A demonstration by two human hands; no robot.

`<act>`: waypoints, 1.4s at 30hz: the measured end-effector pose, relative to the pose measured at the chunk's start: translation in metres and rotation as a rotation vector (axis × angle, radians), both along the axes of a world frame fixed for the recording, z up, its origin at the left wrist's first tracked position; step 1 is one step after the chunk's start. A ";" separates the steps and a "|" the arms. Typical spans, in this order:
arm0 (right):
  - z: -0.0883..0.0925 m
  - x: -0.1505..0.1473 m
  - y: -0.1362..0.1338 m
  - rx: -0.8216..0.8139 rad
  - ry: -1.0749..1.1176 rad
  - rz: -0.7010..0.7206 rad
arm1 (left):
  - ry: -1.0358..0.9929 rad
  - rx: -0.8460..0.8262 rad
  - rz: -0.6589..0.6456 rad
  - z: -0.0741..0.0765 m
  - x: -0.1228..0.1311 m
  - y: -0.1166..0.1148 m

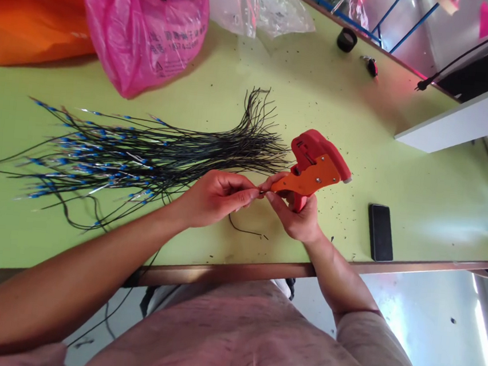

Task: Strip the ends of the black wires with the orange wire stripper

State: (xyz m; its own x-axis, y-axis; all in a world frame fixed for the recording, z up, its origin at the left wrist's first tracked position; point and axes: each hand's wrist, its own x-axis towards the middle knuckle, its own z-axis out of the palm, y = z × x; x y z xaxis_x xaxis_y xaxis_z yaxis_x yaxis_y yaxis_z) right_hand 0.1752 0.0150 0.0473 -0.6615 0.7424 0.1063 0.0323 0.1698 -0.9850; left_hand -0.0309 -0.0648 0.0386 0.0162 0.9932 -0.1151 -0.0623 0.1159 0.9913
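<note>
My right hand grips a red and orange wire stripper, its red head pointing away from me and up to the right. The fingers of my left hand are pinched together beside the tool's lower end, where they meet my right fingertips. Between the fingertips is a thin dark wire end, mostly hidden. Left of the tool lies a long bundle of black wires, many with blue sleeves and bare tips at the left end. A single black wire curves on the table below my hands.
A pink plastic bag and an orange bag stand at the back left, with clear plastic bags beside them. A black phone lies right of my hands. Black tape sits near the back edge. Small dark scraps dot the green table.
</note>
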 end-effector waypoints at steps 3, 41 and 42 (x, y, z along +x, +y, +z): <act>0.000 -0.001 0.000 0.011 -0.001 -0.011 | 0.004 -0.009 0.011 0.002 0.001 -0.001; 0.000 0.029 0.018 -0.525 0.106 0.518 | 0.019 0.132 0.482 0.012 -0.016 0.007; 0.000 0.029 0.018 -0.530 0.101 0.523 | 0.015 0.128 0.468 0.011 -0.017 0.007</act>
State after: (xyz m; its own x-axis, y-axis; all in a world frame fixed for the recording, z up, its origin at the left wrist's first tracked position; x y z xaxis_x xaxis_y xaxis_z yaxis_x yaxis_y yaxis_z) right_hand 0.2038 0.0329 0.0471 -0.9481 0.3021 -0.0993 -0.0169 -0.3596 -0.9330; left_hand -0.0477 -0.0583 0.0495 -0.4362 0.8998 0.0120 -0.0640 -0.0444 0.9970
